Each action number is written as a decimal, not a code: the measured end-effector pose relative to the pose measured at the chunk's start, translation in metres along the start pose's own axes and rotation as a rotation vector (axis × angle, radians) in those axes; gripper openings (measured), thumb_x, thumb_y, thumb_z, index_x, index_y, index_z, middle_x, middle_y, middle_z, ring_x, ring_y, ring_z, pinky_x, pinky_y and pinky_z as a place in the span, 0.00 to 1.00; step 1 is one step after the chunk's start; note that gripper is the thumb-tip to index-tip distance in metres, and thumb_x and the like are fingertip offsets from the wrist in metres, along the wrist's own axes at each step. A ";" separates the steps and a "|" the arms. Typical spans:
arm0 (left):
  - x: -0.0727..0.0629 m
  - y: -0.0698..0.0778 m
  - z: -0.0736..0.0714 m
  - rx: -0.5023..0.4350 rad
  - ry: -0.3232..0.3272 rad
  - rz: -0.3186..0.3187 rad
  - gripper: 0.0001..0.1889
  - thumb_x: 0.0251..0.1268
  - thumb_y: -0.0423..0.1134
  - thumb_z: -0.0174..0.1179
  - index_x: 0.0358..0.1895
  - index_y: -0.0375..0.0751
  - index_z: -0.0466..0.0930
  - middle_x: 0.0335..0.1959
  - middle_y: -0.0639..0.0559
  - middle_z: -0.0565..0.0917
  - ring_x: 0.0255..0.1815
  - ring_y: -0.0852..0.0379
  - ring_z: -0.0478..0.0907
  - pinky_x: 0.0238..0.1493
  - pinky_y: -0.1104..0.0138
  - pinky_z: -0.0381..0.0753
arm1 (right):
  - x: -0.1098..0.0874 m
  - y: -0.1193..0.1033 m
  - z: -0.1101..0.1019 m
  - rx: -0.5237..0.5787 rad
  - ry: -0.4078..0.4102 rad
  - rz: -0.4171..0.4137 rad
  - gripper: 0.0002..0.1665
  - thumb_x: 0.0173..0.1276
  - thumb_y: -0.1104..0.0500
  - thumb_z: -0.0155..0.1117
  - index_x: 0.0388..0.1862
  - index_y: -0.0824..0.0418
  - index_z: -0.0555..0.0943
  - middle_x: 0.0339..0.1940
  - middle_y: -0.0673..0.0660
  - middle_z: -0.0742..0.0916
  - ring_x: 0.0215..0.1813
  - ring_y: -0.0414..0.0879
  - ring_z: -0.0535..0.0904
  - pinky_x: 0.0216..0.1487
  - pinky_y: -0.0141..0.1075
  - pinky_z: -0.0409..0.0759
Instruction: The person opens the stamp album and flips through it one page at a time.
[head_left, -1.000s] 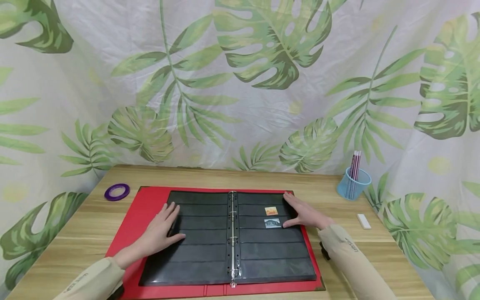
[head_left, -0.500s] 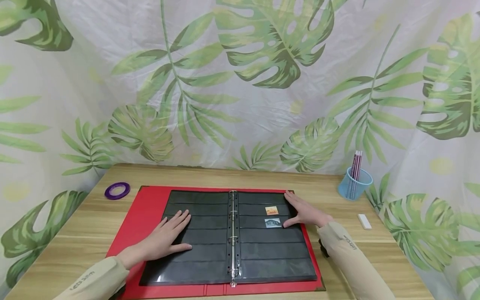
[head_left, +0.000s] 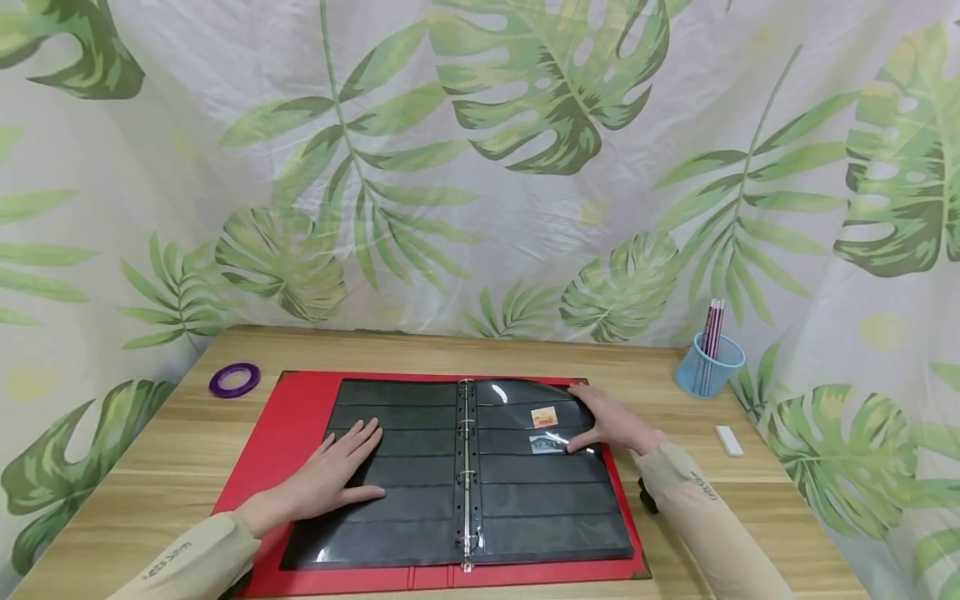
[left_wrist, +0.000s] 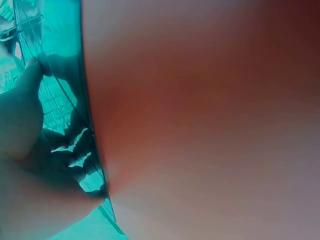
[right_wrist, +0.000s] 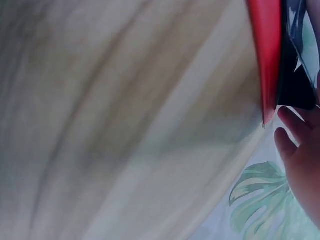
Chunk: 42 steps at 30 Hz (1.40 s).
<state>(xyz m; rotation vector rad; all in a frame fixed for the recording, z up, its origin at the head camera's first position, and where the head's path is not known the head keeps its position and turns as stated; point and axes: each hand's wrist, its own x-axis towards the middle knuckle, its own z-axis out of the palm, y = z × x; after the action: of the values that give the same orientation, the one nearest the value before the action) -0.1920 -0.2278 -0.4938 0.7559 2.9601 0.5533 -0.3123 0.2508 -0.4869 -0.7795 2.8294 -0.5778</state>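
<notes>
Binder (head_left: 262,450) in red lies spread flat across the middle of the tabletop (head_left: 360,345), a row of metal rings (head_left: 467,478) down its centre. From where I stand, the left hand (head_left: 326,477) rests palm down on the outer part of the black left page (head_left: 405,500), fingers straight and thumb spread wide toward the rings. The right hand (head_left: 611,421) is at the far right corner of the right page (head_left: 555,500), its thumb well apart from the fingers and over the page's face; that page bows near the corner and catches the light. Whether this hand pinches the page or merely touches it, I can't fairly tell. Right by its thumb sits a blue-grey stamp (head_left: 545,444), with an orange stamp (head_left: 543,417) in the pocket above. A purple ring (head_left: 213,382) lies near the tabletop's back left corner. Toward the back right corner stands a blue cup (head_left: 726,367) holding striped pencils (head_left: 712,329), and a white block (head_left: 728,441) lies near the right edge.
</notes>
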 end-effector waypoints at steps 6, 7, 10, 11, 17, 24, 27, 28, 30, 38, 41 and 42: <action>0.001 0.001 0.000 0.000 -0.003 0.004 0.48 0.59 0.63 0.64 0.74 0.32 0.62 0.77 0.34 0.61 0.77 0.30 0.58 0.69 0.31 0.57 | -0.002 0.001 0.002 -0.064 0.101 -0.051 0.59 0.40 0.33 0.81 0.67 0.61 0.72 0.51 0.61 0.73 0.49 0.51 0.69 0.50 0.44 0.73; 0.001 0.001 -0.001 0.002 -0.002 0.007 0.48 0.59 0.63 0.64 0.74 0.32 0.62 0.77 0.34 0.61 0.76 0.30 0.58 0.69 0.30 0.57 | -0.003 0.001 0.002 -0.054 0.100 -0.036 0.58 0.40 0.33 0.81 0.67 0.60 0.72 0.49 0.60 0.72 0.47 0.49 0.69 0.48 0.43 0.72; 0.001 0.000 -0.002 -0.003 -0.007 0.005 0.48 0.60 0.63 0.63 0.74 0.32 0.61 0.77 0.34 0.60 0.77 0.30 0.57 0.69 0.31 0.57 | -0.004 0.000 0.001 -0.015 0.070 0.025 0.60 0.40 0.33 0.81 0.70 0.58 0.70 0.49 0.60 0.73 0.45 0.48 0.70 0.48 0.43 0.74; 0.002 0.000 -0.002 -0.004 -0.008 0.006 0.48 0.60 0.63 0.63 0.74 0.32 0.61 0.77 0.34 0.60 0.77 0.30 0.57 0.69 0.31 0.56 | -0.005 -0.001 0.000 -0.004 0.058 0.044 0.61 0.41 0.33 0.81 0.71 0.58 0.69 0.50 0.60 0.74 0.46 0.49 0.72 0.50 0.45 0.75; 0.002 -0.001 -0.002 -0.014 -0.008 0.008 0.48 0.60 0.63 0.63 0.75 0.32 0.61 0.78 0.34 0.60 0.77 0.30 0.56 0.70 0.30 0.56 | -0.005 -0.004 -0.009 0.064 0.009 0.072 0.62 0.47 0.40 0.82 0.75 0.66 0.63 0.52 0.66 0.76 0.47 0.51 0.74 0.50 0.45 0.77; 0.000 -0.001 0.000 -0.016 -0.002 0.006 0.48 0.60 0.63 0.63 0.74 0.32 0.61 0.77 0.34 0.60 0.77 0.30 0.57 0.69 0.30 0.56 | -0.008 -0.003 -0.019 0.362 0.032 0.054 0.54 0.58 0.63 0.75 0.76 0.75 0.53 0.41 0.68 0.78 0.31 0.41 0.75 0.32 0.32 0.78; -0.001 -0.001 0.000 -0.021 -0.002 0.006 0.48 0.60 0.63 0.63 0.74 0.32 0.61 0.77 0.34 0.60 0.77 0.30 0.57 0.69 0.30 0.56 | -0.013 -0.003 -0.023 0.527 0.041 0.102 0.50 0.61 0.66 0.71 0.74 0.78 0.54 0.42 0.67 0.81 0.35 0.40 0.80 0.35 0.35 0.85; -0.001 -0.001 0.000 -0.025 -0.003 0.004 0.48 0.60 0.64 0.63 0.74 0.32 0.61 0.77 0.34 0.60 0.77 0.30 0.57 0.69 0.30 0.56 | -0.014 -0.003 -0.024 0.578 0.032 0.117 0.47 0.62 0.66 0.69 0.73 0.79 0.56 0.41 0.64 0.82 0.35 0.40 0.81 0.36 0.36 0.86; -0.001 -0.001 -0.001 -0.024 0.000 0.009 0.48 0.60 0.64 0.63 0.74 0.32 0.61 0.77 0.34 0.60 0.77 0.30 0.57 0.69 0.30 0.56 | -0.016 -0.003 -0.027 0.652 0.001 0.148 0.32 0.66 0.65 0.66 0.62 0.80 0.66 0.35 0.55 0.83 0.35 0.37 0.81 0.39 0.36 0.86; -0.001 -0.003 0.002 -0.028 -0.006 0.000 0.47 0.60 0.62 0.63 0.74 0.32 0.61 0.78 0.34 0.60 0.77 0.30 0.56 0.70 0.30 0.55 | -0.022 -0.011 -0.042 0.722 -0.199 0.174 0.11 0.78 0.60 0.50 0.33 0.62 0.69 0.24 0.44 0.70 0.25 0.33 0.67 0.39 0.32 0.82; -0.001 -0.003 0.002 -0.027 -0.006 0.001 0.47 0.60 0.62 0.63 0.74 0.32 0.61 0.78 0.34 0.60 0.77 0.30 0.56 0.70 0.30 0.55 | -0.023 -0.017 -0.050 0.751 -0.224 0.201 0.11 0.80 0.59 0.47 0.42 0.66 0.70 0.29 0.46 0.73 0.28 0.34 0.73 0.40 0.32 0.83; -0.001 -0.003 0.001 -0.025 -0.002 0.005 0.47 0.60 0.62 0.64 0.74 0.32 0.61 0.77 0.34 0.60 0.77 0.30 0.57 0.69 0.30 0.55 | -0.023 -0.019 -0.054 0.757 -0.223 0.204 0.13 0.81 0.58 0.46 0.48 0.69 0.70 0.32 0.47 0.74 0.30 0.34 0.74 0.40 0.32 0.83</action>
<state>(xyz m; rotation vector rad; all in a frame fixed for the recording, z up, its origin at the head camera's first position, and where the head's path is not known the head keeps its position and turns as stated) -0.1924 -0.2302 -0.4961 0.7606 2.9447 0.5880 -0.2969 0.2648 -0.4292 -0.3692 2.1726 -1.3060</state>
